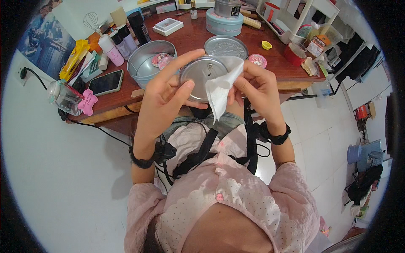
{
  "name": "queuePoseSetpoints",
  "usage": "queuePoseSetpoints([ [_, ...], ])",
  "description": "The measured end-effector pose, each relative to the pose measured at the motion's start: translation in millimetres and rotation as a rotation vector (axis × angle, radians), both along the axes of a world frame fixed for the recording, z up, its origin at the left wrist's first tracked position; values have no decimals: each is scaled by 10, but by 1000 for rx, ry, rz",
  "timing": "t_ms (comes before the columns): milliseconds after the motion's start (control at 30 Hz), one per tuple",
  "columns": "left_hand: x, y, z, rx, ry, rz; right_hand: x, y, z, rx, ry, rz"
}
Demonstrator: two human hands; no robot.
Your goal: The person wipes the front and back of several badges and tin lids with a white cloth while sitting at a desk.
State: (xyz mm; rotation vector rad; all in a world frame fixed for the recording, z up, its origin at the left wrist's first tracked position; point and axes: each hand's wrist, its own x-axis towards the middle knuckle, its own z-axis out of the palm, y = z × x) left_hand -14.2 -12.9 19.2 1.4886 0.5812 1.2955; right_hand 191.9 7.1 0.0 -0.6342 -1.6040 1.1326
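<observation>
My left hand (167, 95) grips a round metal badge (197, 82) by its rim, with the safety pin on its back facing up. A white tissue (223, 85) is pinched in my right hand (258, 85) and lies over the right side of the badge; some of my right fingers are hidden beneath it. Just beyond them an embossed silver tin lid (226, 47) rests on the desk, and a pink patterned badge (257, 60) sits to its right. On the left stands an open round tin (152, 60) with several pink badges (162, 60) inside.
Left on the wooden desk (286, 68) are a smartphone (106, 83), a pink-labelled bottle (111, 50) and a glass jar (65, 98). Stacked tins (224, 23) stand at the back. To the right are a small yellow cup (266, 45), a red tape roll (295, 53) and a white rack (289, 34).
</observation>
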Motion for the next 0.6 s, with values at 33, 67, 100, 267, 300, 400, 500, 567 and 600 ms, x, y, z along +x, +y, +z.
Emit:
queuePoseSetpoints([
  [33, -12, -3, 2, 0, 0, 0, 3, 1, -4, 3, 0, -5],
  [67, -24, -10, 6, -17, 23, 6, 4, 2, -7, 6, 1, -10],
  [100, -29, -17, 10, -33, 45, 13, 4, 5, -9, 6, 0, -9],
  [267, -32, -31, 19, 16, 43, 89, 10, 4, -4, -7, 34, 9],
  [300, -41, -26, 15, 62, 60, 121, 9, -4, 8, -7, 33, 10],
  [400, -28, -1, -20, 95, -24, 263, 9, -23, 24, -31, -11, 21],
  [500, -3, 23, 8, 129, -140, 227, 7, -40, 22, 35, -54, 67],
  [567, -7, 41, -9, 114, -165, 224, -23, -87, 72, 3, -116, 19],
  [600, -3, 48, -23, 100, -189, 215, -31, -84, 60, 3, -116, 18],
])
